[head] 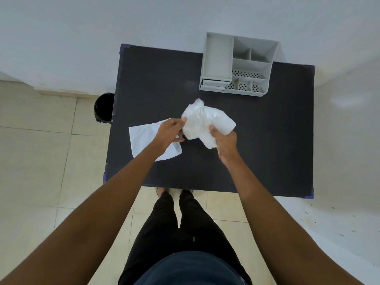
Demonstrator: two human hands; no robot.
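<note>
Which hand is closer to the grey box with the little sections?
Right. The right hand holds the crumpled white bundle on the near side of the grey box; the left hand pinches the bundle's other edge, farther to the left.

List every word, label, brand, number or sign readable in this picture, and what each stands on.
No text can be read anywhere in this view.
Crumpled white plastic bag, held by the left hand and right hand: blank.
Flat white sheet on the black table: blank.
Grey plastic compartment organiser: no label, only perforation holes.
Round black bin on the floor: no markings show.
</note>
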